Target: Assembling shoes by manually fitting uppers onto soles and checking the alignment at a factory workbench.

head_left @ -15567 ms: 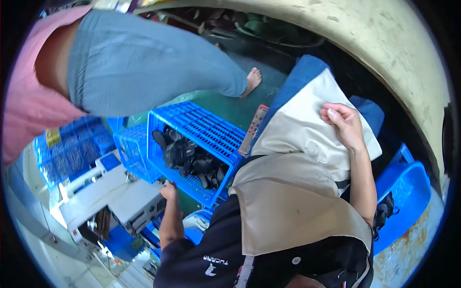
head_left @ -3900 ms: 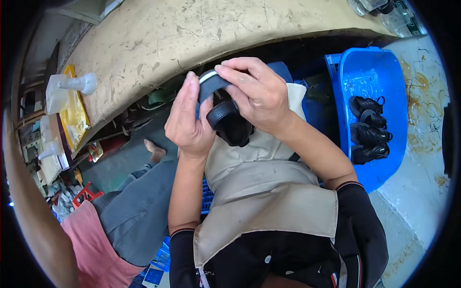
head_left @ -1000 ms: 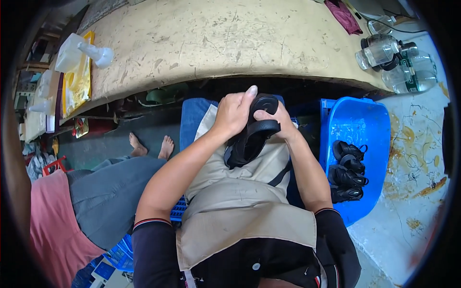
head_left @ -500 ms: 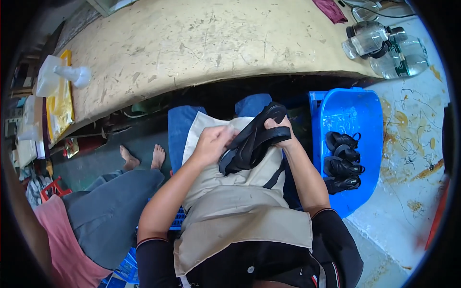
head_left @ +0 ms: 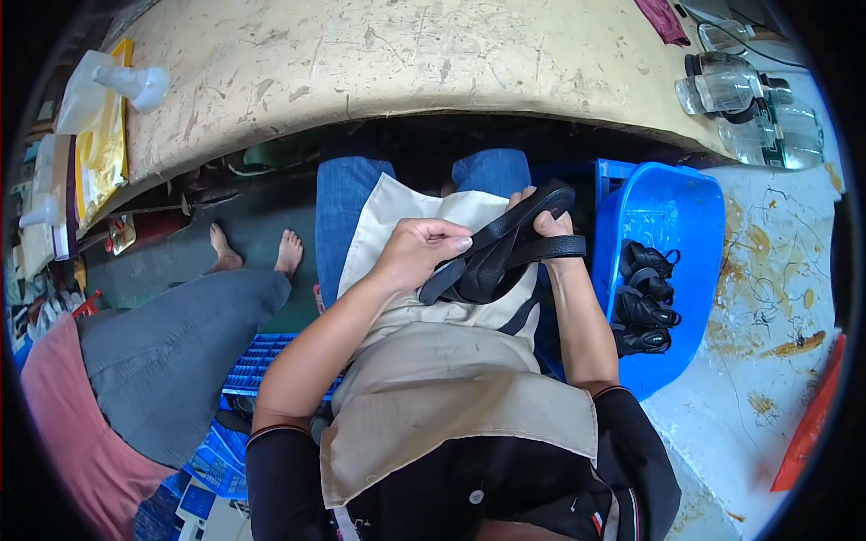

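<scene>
A black sandal [head_left: 479, 281] with crossing straps and a loop-like strap at its heel end is held tilted over my lap. My right hand [head_left: 552, 225] grips it near that end, thumb on the near side and fingers partly hidden behind. At the sandal's left edge, the thumb and index finger of my left hand [head_left: 417, 255] are pinched together against the sole's rim. Whatever lies between those fingertips is too small to make out. Under the sandal, a beige apron [head_left: 433, 338] covers my lap.
To my right, a blue plastic tub [head_left: 706, 261] holds several black sandals [head_left: 642, 311]. A worn table [head_left: 406, 63] spans the front, with clear bottles [head_left: 722, 90] at its right end and a white squeeze bottle [head_left: 135, 86] at its left. A barefoot person [head_left: 171, 361] sits to my left.
The sandal has turned and shifted slightly to the right with my right hand. My left fingers, blurred before, are now pinched at its edge. The view has shifted a little.
</scene>
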A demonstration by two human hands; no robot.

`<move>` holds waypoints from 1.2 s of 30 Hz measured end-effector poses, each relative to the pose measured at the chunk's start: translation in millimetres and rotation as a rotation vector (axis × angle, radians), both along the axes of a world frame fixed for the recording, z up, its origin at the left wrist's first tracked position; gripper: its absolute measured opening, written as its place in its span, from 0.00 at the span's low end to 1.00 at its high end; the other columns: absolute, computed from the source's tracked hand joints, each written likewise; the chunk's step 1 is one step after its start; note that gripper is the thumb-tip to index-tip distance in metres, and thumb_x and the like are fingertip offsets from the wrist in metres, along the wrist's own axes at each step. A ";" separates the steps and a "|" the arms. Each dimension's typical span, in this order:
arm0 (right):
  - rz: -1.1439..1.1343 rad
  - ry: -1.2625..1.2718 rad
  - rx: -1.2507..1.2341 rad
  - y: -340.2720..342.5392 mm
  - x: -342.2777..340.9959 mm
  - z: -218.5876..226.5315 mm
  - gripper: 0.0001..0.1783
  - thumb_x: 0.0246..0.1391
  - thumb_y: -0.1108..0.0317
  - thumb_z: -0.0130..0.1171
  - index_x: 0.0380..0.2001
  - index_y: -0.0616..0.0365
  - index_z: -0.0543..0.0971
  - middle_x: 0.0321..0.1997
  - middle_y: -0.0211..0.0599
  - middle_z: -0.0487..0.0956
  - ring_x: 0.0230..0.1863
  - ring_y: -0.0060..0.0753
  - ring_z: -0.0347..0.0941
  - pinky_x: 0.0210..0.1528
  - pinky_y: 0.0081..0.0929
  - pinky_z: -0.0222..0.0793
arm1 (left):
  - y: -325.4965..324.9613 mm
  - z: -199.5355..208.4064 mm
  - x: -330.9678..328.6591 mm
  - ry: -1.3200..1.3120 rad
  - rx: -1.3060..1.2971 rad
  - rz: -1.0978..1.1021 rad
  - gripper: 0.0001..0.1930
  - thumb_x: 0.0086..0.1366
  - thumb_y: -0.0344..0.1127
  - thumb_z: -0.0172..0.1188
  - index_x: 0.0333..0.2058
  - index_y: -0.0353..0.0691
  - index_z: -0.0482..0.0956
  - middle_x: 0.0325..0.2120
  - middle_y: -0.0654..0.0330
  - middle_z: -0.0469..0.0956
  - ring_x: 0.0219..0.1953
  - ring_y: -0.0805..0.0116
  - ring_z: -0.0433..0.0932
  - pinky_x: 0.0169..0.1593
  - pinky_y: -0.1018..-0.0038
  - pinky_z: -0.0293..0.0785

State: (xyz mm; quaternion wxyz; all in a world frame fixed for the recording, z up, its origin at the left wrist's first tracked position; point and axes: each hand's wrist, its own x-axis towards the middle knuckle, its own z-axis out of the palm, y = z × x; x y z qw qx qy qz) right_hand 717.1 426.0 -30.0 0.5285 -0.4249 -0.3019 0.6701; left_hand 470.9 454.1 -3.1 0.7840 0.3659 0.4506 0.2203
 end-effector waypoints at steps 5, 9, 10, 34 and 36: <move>0.004 -0.005 0.028 2.2 -0.8 5.5 0.28 0.47 0.45 0.74 0.34 0.59 0.78 0.34 0.43 0.80 0.31 0.33 0.74 0.38 0.26 0.70 | -5.6 -7.0 11.9 -0.057 0.118 0.088 0.05 0.64 0.24 0.63 0.37 0.31 0.86 0.27 0.63 0.82 0.28 0.81 0.74 0.33 0.86 0.70; -0.038 -0.035 -0.023 -1.6 -4.5 9.6 0.30 0.46 0.42 0.74 0.32 0.59 0.78 0.32 0.43 0.80 0.31 0.34 0.74 0.37 0.26 0.70 | 0.9 5.9 14.2 0.021 -0.042 0.025 0.05 0.64 0.25 0.63 0.36 0.31 0.86 0.27 0.63 0.82 0.27 0.81 0.74 0.33 0.86 0.70; -0.052 -0.045 -0.040 -2.1 -4.9 10.2 0.30 0.45 0.42 0.74 0.32 0.60 0.78 0.31 0.43 0.80 0.31 0.34 0.74 0.37 0.26 0.70 | 2.5 8.9 14.9 0.046 -0.095 0.003 0.05 0.64 0.25 0.63 0.36 0.30 0.86 0.27 0.63 0.82 0.27 0.81 0.74 0.33 0.86 0.70; 0.114 -0.097 0.094 4.5 -8.5 23.7 0.15 0.46 0.61 0.72 0.29 0.62 0.81 0.29 0.37 0.81 0.31 0.28 0.73 0.37 0.23 0.69 | -11.4 45.1 25.2 0.263 1.030 0.042 0.10 0.60 0.24 0.62 0.42 0.32 0.79 0.33 0.58 0.77 0.29 0.67 0.76 0.32 0.76 0.73; 0.074 -0.151 0.061 7.1 -13.5 32.0 0.14 0.46 0.63 0.71 0.29 0.63 0.81 0.28 0.36 0.81 0.30 0.27 0.73 0.37 0.23 0.70 | -13.0 49.6 19.6 0.315 1.209 0.000 0.12 0.60 0.23 0.61 0.43 0.32 0.79 0.34 0.57 0.77 0.30 0.64 0.77 0.33 0.75 0.73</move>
